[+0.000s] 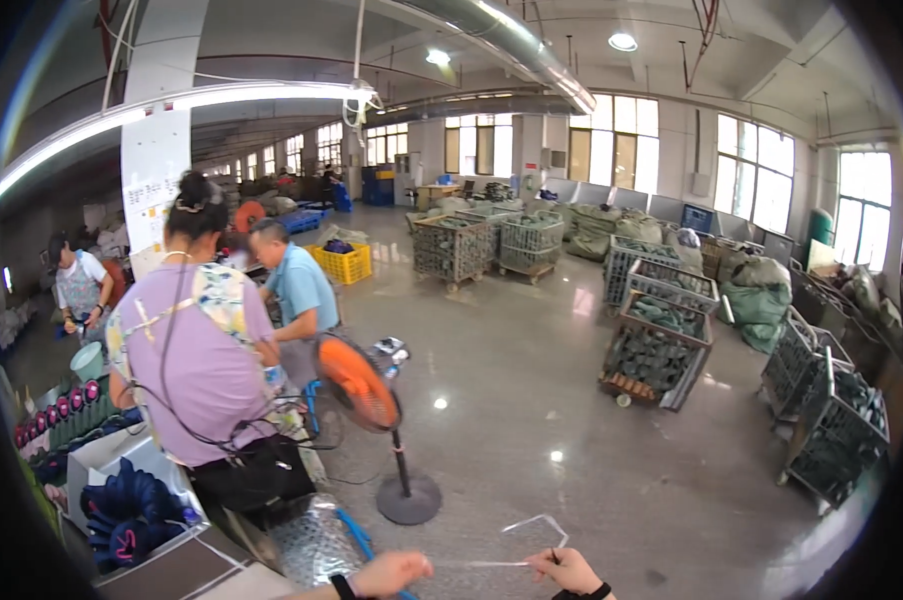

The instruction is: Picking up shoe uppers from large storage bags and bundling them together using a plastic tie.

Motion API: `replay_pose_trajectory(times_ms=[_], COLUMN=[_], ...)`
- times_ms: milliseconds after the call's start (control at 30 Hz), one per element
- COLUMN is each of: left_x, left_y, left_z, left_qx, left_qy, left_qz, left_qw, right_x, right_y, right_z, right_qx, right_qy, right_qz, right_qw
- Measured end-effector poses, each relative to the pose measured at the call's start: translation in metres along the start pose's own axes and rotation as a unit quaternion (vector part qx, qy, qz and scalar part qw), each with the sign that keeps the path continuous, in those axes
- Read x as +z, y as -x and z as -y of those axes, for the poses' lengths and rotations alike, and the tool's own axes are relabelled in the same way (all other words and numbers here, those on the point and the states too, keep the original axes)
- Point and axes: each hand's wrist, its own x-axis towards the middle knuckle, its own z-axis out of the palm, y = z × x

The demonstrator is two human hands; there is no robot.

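Note:
Low in the view, a thin whitish strip (484, 564) stretches between my two hands, a loose bent length of it rising above my right hand. My left hand (392, 573), a dark band at its wrist, is closed on the strip's left part. With finger and thumb my right hand (569, 572) pinches the other part; a small dark thing shows at those fingers, too small to name. A dark band circles that wrist too. Whether the strip is cord, tape or plastic I cannot tell.
An orange stand fan (357, 383) rises ahead, its round base (409, 499) on the floor. A seated person in lilac (207, 350) and another in blue (304, 290) work at the left. Dark blue items (132, 510) fill a box. Wheeled crates (657, 350) stand to the right.

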Motion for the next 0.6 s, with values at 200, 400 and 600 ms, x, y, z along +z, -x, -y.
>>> replay_pose_trajectory(times_ms=[200, 400, 600], left_x=[0.039, 0.065, 0.068], left_y=[-0.187, -0.307, -0.387], left_z=[-0.075, -0.062, -0.043], left_qx=[-0.022, 0.076, 0.078], left_qy=[0.648, 0.746, 0.167], left_qz=[-0.123, -0.083, -0.134], left_qw=[0.751, 0.657, 0.974], right_x=[-0.042, -0.066, -0.142], right_y=[-0.01, -0.065, -0.186], right_z=[-0.075, -0.097, -0.103], right_qx=[0.042, 0.142, 0.007], right_qy=[-0.014, -0.323, -0.242], right_qz=[-0.14, -0.071, -0.194], right_qw=[0.989, 0.933, 0.951])
